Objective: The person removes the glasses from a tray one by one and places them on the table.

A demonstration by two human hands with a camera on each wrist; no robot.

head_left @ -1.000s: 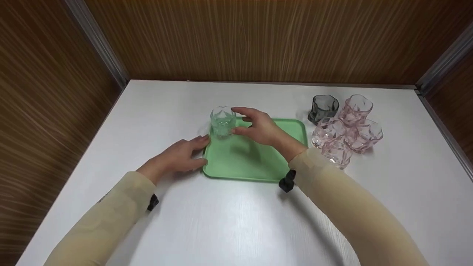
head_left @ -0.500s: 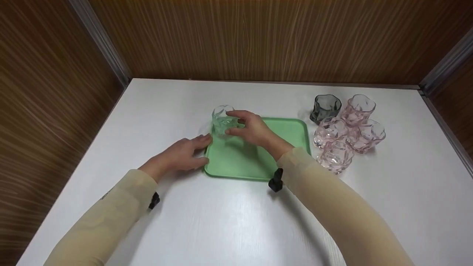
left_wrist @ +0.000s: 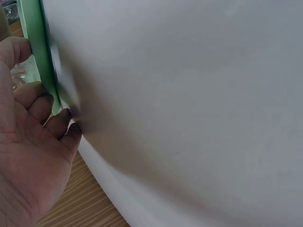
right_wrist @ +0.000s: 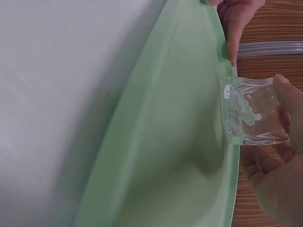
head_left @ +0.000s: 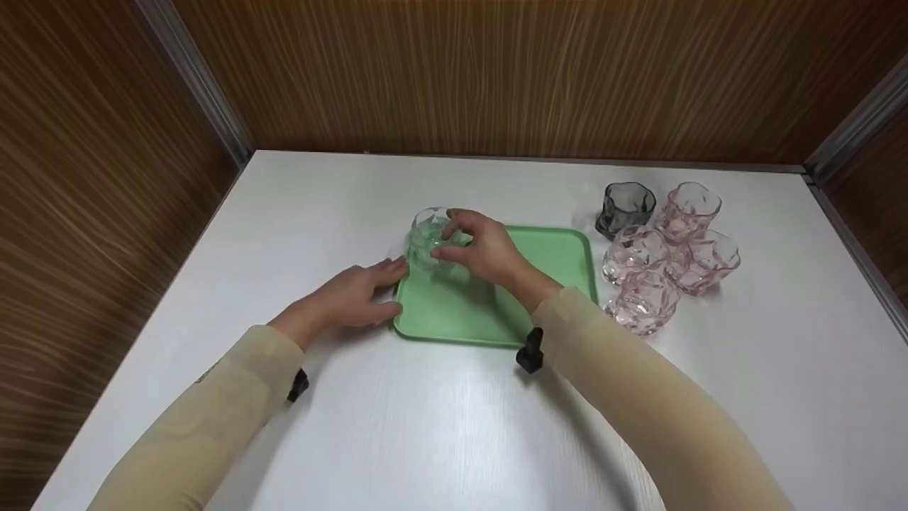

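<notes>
A clear faceted glass [head_left: 428,238] stands at the far left corner of a green tray [head_left: 553,262]. My right hand [head_left: 448,234] grips it from the right, fingers and thumb curled round its side. The right wrist view shows the glass [right_wrist: 253,111] between my fingers [right_wrist: 284,94], with its base at the tray's [right_wrist: 175,142] rim. My left hand [head_left: 394,287] rests on the table with straight fingers touching the tray's left edge. In the left wrist view the fingers [left_wrist: 42,106] lie against the green rim [left_wrist: 35,42].
A dark grey glass [head_left: 624,206] and several pink glasses [head_left: 670,248] are clustered on the white table [head_left: 454,426] right of the tray. Wood-grain walls close in the back and both sides.
My right hand, open beside the clear glass a second ago, has closed its fingers round it. The left hand and the tray have stayed in place.
</notes>
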